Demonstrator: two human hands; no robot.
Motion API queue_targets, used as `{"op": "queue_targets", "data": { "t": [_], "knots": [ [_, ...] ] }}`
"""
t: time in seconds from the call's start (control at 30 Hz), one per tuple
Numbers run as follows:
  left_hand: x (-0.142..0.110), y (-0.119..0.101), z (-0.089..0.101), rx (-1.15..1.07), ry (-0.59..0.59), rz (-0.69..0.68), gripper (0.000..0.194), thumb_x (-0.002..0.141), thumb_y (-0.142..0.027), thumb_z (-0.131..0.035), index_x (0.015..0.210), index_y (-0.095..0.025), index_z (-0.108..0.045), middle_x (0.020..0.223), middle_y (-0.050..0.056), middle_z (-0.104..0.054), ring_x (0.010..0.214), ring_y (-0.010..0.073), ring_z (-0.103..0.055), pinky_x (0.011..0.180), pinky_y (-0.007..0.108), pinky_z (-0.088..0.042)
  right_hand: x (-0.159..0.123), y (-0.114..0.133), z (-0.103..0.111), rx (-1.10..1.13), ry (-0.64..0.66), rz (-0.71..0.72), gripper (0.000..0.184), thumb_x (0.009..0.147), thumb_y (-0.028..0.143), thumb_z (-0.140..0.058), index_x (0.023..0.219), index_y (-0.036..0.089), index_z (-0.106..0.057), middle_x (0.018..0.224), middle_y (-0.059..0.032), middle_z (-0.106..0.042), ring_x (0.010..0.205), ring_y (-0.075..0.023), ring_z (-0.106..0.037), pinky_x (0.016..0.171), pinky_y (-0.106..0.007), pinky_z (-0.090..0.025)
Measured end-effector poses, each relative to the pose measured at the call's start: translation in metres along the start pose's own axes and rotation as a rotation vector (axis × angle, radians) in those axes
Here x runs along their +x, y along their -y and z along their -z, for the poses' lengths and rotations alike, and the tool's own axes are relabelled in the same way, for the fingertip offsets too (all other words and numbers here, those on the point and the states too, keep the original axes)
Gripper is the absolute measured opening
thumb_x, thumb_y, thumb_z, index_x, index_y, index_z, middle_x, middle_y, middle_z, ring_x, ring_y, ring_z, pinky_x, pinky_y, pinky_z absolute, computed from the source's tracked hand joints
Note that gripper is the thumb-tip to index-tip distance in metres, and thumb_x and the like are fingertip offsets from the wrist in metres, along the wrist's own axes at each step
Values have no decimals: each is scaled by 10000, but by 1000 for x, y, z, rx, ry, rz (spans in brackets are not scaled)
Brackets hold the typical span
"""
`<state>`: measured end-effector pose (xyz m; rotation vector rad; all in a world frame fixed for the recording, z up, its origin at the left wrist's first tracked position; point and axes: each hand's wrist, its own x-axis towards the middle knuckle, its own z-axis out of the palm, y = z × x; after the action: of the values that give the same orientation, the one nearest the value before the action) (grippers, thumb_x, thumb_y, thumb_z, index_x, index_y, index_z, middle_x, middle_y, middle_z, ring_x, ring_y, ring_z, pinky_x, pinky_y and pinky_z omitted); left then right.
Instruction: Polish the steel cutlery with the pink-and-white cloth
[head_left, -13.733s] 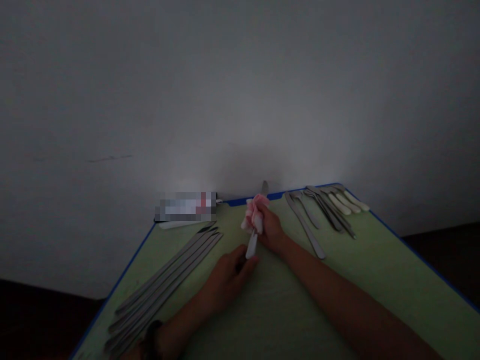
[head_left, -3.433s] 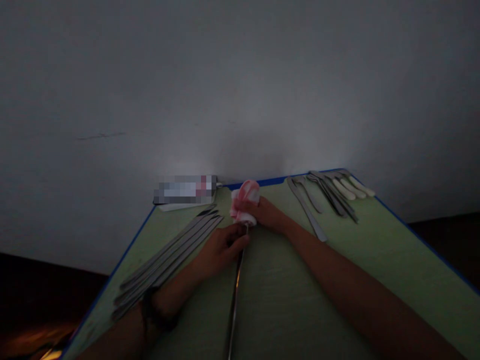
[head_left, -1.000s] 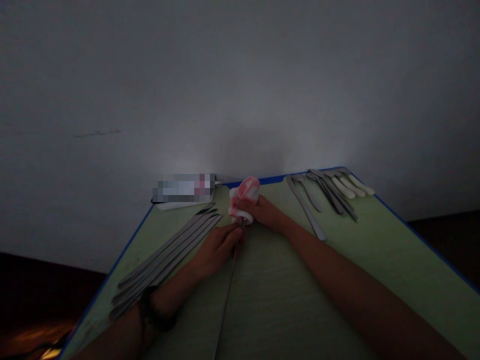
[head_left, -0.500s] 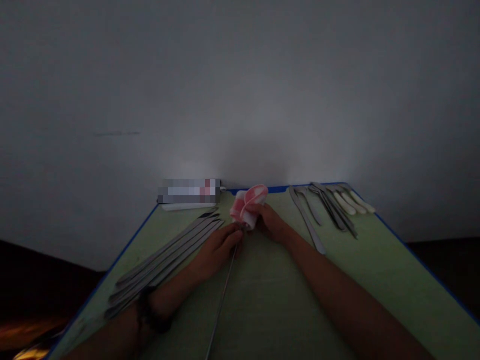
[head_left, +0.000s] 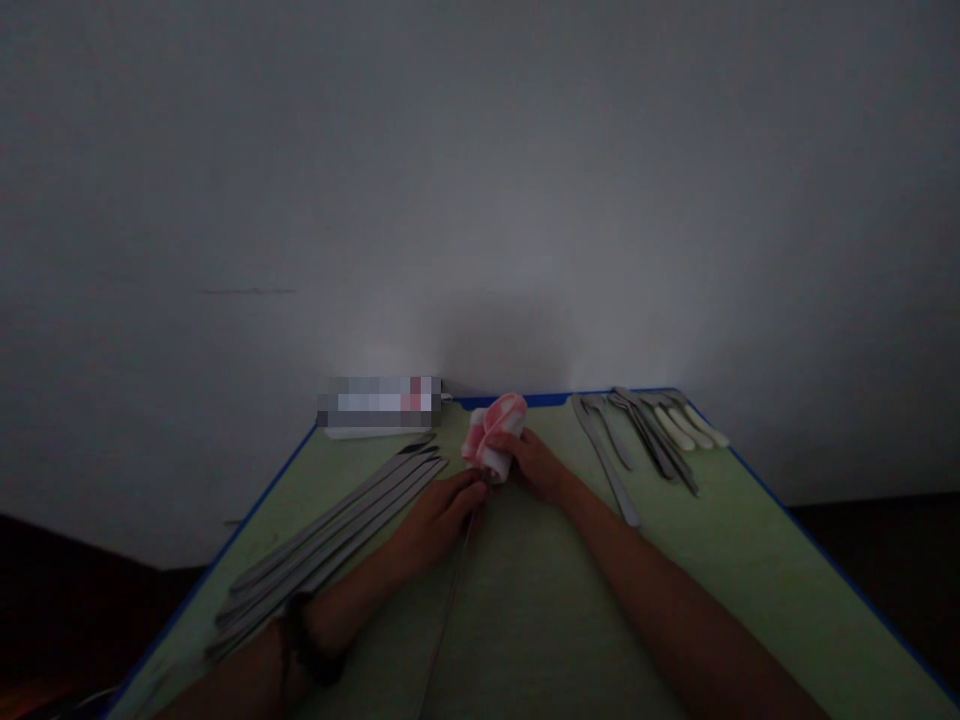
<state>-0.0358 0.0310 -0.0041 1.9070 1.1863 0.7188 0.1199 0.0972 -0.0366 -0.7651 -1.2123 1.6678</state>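
My right hand [head_left: 536, 465] is closed round a bunched pink-and-white cloth [head_left: 487, 440], thumb on top. Just below it, my left hand [head_left: 442, 515] pinches a long thin metal strip [head_left: 450, 610], which runs down toward me and is seen nearly edge-on. The far end of the strip goes up to the cloth and is hidden there. Beside my left forearm lie several long flat metal strips [head_left: 330, 540] with narrow dark tips, side by side and slanting. A dark bracelet [head_left: 307, 640] is on my left wrist.
Cutlery lies at the right rear: a long metal piece [head_left: 607, 460], a smaller one, several dark metal pieces [head_left: 649, 435] and white-handled ones [head_left: 694, 430]. A flat blurred-out object [head_left: 379, 405] sits at the left rear. The green table [head_left: 750, 600] has a blue edge and meets a wall.
Long ago a short white-handled piece was in the cloth; a long metal strip has replaced it. Over the last second the cloth turns slightly in my right hand; the view shifts a little.
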Motion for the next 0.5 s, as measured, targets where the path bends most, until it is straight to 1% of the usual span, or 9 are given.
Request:
{"op": "queue_targets", "data": {
  "t": [0.1, 0.2, 0.37, 0.5],
  "knots": [
    [0, 0, -1, 0, -15, -4, 319, 930, -373, -346, 739, -185, -519, 674, -14, -558, 649, 159, -528, 636, 265, -393, -2, 2, -1, 4, -27, 9, 282, 676, 391, -655, 759, 127, -601, 645, -4, -590, 550, -105, -493, 515, -225, -401],
    [0, -2, -1, 13, -17, -8, 344, 938, -393, -339, 730, -185, -519, 675, -13, -560, 653, 161, -528, 646, 269, -394, -4, 3, -1, -56, -31, 44, 272, 687, 383, -647, 759, 121, -618, 659, -9, -592, 575, -106, -494, 550, -227, -406],
    [1, 0, -1, 3, 8, -9, 354, 938, -408, -330, 733, -189, -518, 663, -15, -553, 645, 160, -526, 640, 264, -400, -3, 3, 0, -151, -85, 57, 234, 682, 360, -638, 694, 131, -594, 622, 8, -553, 572, -103, -467, 559, -231, -388],
    [3, 4, -2, 21, -2, -14, 361, 932, -422, -330, 720, -192, -510, 671, -10, -555, 660, 165, -522, 629, 263, -396, -4, 6, -2, -199, -101, 56, 216, 683, 352, -622, 682, 138, -589, 605, 12, -545, 566, -109, -461, 566, -246, -383]
  ]
}}
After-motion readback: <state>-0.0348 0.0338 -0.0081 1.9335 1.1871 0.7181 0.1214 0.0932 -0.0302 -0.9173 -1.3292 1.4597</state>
